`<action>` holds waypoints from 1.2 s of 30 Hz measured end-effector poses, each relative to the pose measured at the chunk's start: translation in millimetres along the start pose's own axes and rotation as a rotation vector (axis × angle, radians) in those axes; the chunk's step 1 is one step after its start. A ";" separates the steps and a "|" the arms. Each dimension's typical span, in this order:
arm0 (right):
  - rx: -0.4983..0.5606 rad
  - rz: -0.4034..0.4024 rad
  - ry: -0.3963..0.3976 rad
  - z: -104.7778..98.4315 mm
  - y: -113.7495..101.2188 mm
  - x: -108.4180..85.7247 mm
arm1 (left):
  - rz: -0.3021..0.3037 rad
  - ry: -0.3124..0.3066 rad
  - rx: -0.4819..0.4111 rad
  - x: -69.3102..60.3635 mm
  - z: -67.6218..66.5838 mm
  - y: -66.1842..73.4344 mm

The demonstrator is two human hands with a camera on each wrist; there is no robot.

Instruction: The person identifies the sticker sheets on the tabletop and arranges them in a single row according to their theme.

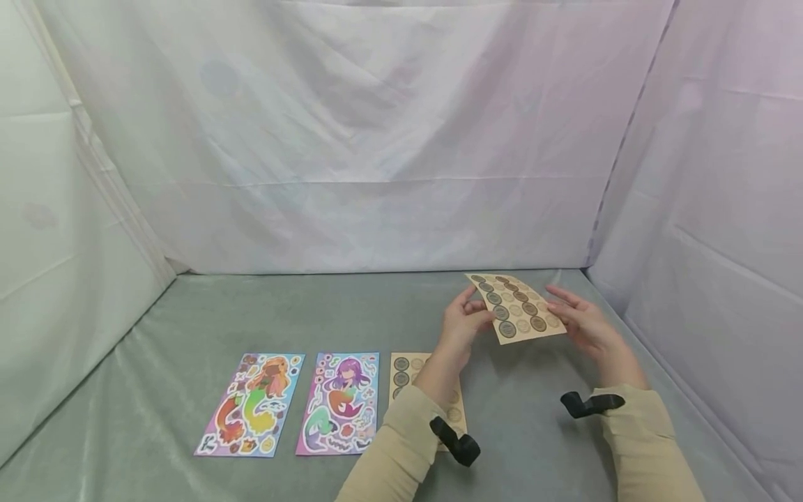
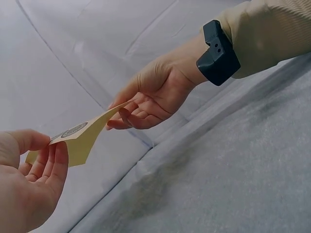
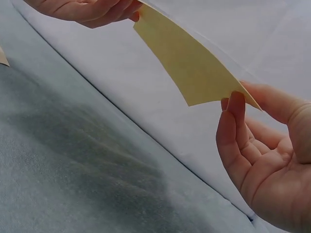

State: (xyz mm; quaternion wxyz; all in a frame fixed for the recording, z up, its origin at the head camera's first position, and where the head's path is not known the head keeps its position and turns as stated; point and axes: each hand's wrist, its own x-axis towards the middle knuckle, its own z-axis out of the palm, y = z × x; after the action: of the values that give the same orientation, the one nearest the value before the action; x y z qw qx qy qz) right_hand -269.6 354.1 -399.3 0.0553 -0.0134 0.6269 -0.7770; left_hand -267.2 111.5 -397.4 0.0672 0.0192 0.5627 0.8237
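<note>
Raised above the table, a cream sticker sheet (image 1: 517, 307) with rows of round seal-like stickers bends slightly between both hands. My left hand (image 1: 463, 324) pinches its left edge, thumb on top and fingers beneath. At the opposite edge, my right hand (image 1: 583, 324) pinches the sheet between thumb and fingertips. The left wrist view shows the printed side edge-on, with the left hand (image 2: 31, 174) close by and the right hand (image 2: 150, 97) beyond. From the right wrist view, the plain yellowish underside of the sheet (image 3: 184, 60) faces the camera above the right hand (image 3: 267, 155).
Flat on the grey table (image 1: 351, 314) lie a sticker sheet with a yellow-tailed mermaid (image 1: 251, 404), one with a purple-haired mermaid (image 1: 341, 404), and another round-sticker sheet (image 1: 401, 369), partly hidden under the left forearm. White cloth walls (image 1: 376, 139) enclose the back and sides.
</note>
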 end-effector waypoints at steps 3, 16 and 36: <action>-0.004 0.020 -0.003 1.5 -1.4 -2.4 | 0.003 -0.025 0.004 -2.4 0.2 2.8; -0.103 0.072 -0.001 6.7 -13.9 -9.0 | -0.013 -0.082 0.026 -8.8 0.8 15.7; -0.226 0.011 -0.137 14.6 -23.8 -19.5 | -0.001 -0.128 0.127 -19.8 -14.2 31.5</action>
State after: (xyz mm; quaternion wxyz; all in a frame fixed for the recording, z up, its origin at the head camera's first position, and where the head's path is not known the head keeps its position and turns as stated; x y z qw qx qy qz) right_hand -250.5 346.8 -372.0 0.1005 -0.0693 0.7054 -0.6982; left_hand -252.0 84.5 -372.5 0.1020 0.0760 0.6082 0.7835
